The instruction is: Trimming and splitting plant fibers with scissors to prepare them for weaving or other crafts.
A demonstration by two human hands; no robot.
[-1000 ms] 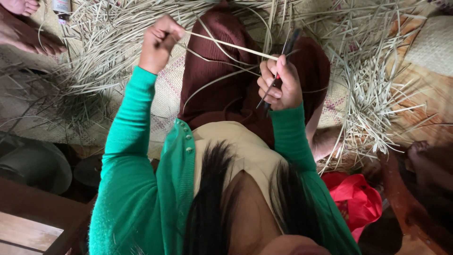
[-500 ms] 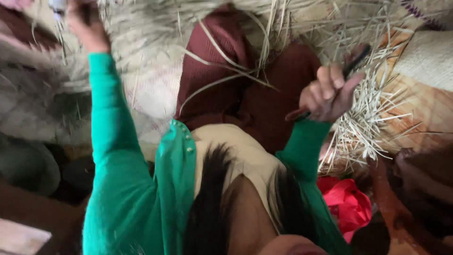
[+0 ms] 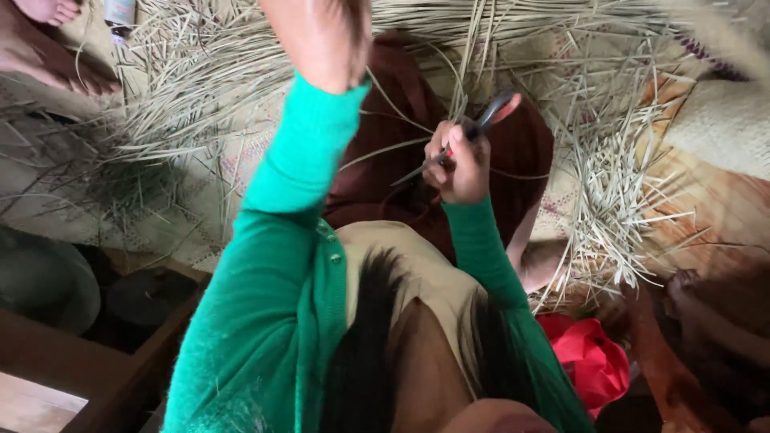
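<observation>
I am sitting on a woven mat that is lying under heaps of pale, dry straw strips, far too many to count, spreading flat and stiff in every direction. One dark-handled knife is resting in my right hand, which is curling tightly around its handle above my maroon lap cloth; the blade end is pointing up and away, and its tip is blurring against the straw, so I cannot make out its shape. One or two thin strips are arcing across the lap near that fist, though I cannot tell whether they are touching it. My left hand is lifting high toward the top edge, where it is being cut off; I cannot tell how far its fingers are opening or whether anything is in them. Two green knitted sleeves are covering my arms. Just beside my right knee one bright red crumpled cloth is lying. At the top left, another person's bare foot is showing only in part, next to one small bottle, also cropped. A woven basket is sitting at the right.
</observation>
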